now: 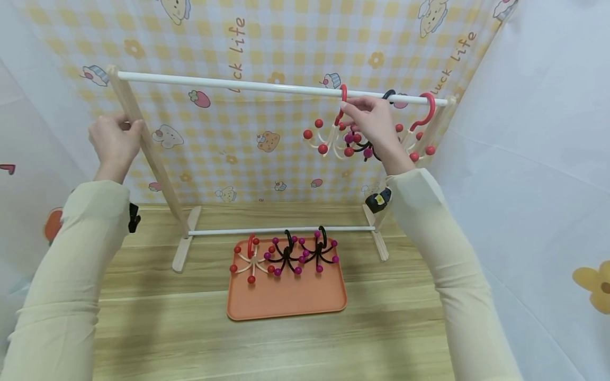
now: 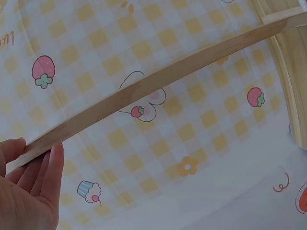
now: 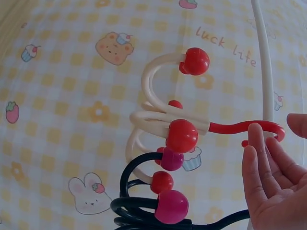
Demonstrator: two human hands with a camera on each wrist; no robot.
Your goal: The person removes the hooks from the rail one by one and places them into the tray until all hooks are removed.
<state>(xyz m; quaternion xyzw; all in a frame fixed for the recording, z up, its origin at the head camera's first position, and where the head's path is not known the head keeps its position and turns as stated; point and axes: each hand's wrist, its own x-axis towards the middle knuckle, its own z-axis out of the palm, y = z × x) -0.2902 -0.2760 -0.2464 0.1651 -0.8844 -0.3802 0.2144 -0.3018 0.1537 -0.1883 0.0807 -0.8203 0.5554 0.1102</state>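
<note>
My left hand (image 1: 114, 138) grips the wooden upright post (image 2: 139, 93) of a rack near its top, thumb on one side and fingers on the other. My right hand (image 1: 371, 119) is up at the rack's white rod (image 1: 214, 82), with fairly straight fingers (image 3: 259, 158) at the red hook of a cream multi-arm hanger (image 3: 192, 125). Its thumb stands apart from the hook. That hanger has red ball tips and hangs from the rod. Beside it hang a black hanger (image 3: 144, 203) with magenta balls and another red-hooked cream hanger (image 1: 429, 108), partly behind my wrist.
On the wooden table below, an orange tray (image 1: 286, 299) holds a red-and-cream hanger (image 1: 252, 259) and two black ones with magenta balls, a left one (image 1: 286, 254) and a right one (image 1: 320, 250). A low white crossbar (image 1: 214, 232) runs behind it. Patterned cloth (image 1: 267, 47) backs the rack.
</note>
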